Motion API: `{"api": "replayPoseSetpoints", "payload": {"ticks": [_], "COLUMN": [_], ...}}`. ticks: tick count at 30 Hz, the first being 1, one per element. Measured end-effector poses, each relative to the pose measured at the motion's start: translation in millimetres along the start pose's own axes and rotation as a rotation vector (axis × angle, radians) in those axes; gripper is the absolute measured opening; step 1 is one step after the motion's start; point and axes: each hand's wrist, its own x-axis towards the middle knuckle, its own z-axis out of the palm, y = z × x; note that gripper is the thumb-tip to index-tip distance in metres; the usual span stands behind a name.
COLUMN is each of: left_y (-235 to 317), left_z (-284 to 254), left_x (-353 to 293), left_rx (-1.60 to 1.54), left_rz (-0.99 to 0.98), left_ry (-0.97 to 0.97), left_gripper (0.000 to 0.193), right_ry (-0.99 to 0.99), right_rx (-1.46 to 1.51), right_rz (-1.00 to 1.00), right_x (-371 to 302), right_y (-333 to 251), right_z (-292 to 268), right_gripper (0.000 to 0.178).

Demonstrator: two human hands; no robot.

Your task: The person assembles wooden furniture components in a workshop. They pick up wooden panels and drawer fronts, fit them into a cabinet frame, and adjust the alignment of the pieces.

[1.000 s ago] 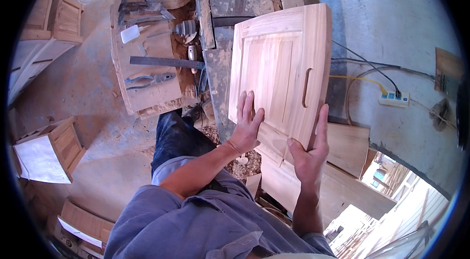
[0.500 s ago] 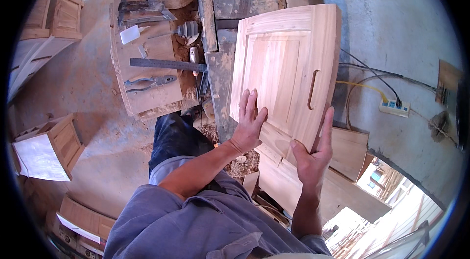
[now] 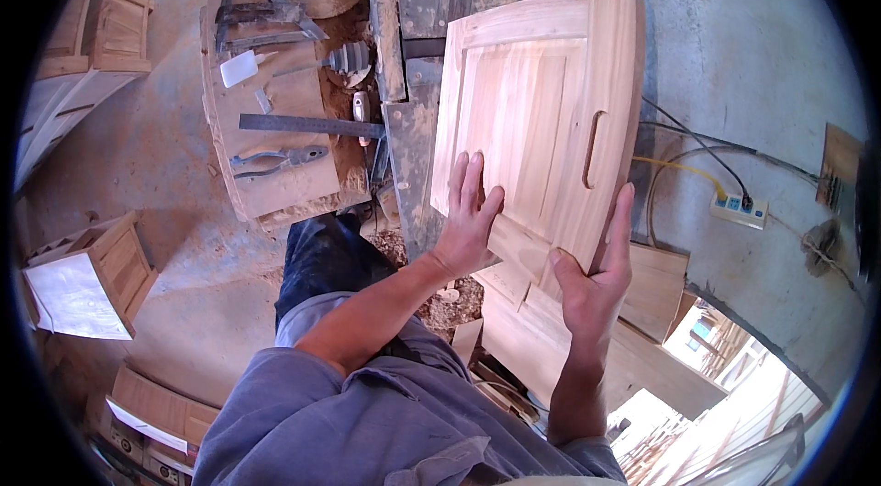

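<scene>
A pale wooden cabinet door (image 3: 523, 100) lies tilted in front of me, with a raised centre panel and a long slot cut near its right side. My left hand (image 3: 470, 229) rests on the door's lower left part, its fingers laid over the face and the thumb spread apart. At the lower right corner, my right hand (image 3: 592, 289) grips the door, thumb on the face and fingers stretched along the right edge. Under the door is a worn, dusty metal machine table (image 3: 418, 133); the door hides part of it.
Left of the machine, a wooden board (image 3: 294, 178) carries pliers (image 3: 275, 160), a metal ruler (image 3: 307, 125), and a triangular square (image 3: 262, 4). A power strip (image 3: 739, 210) with cables lies at right. Wooden cabinets (image 3: 92, 279) stand on the left floor. Boards (image 3: 652, 367) lean below the door.
The door has shifted slightly up and away from me, and both hands have moved with it. Their hold looks the same.
</scene>
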Motion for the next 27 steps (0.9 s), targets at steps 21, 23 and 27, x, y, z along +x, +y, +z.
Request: {"api": "replayPoseSetpoints", "payload": {"ticks": [21,23,27], "left_y": [-28,-30,-35], "left_z": [-10,-10,-10], "left_x": [78,87,100], "left_rx": [0.105,0.050,0.115], "left_rz": [-0.020,-0.034,-0.040], "left_ry": [-0.019,-0.019,-0.039], "left_gripper": [0.098,0.105,0.112], "right_ry": [0.019,0.024,0.022], "right_rx": [-0.017,-0.027,0.007], "right_rz": [-0.067,-0.079,-0.047], "right_x": [81,90,104], "right_y": [-22,-27,-33], "right_z": [10,14,15], "right_gripper": [0.099,0.099,0.099]}}
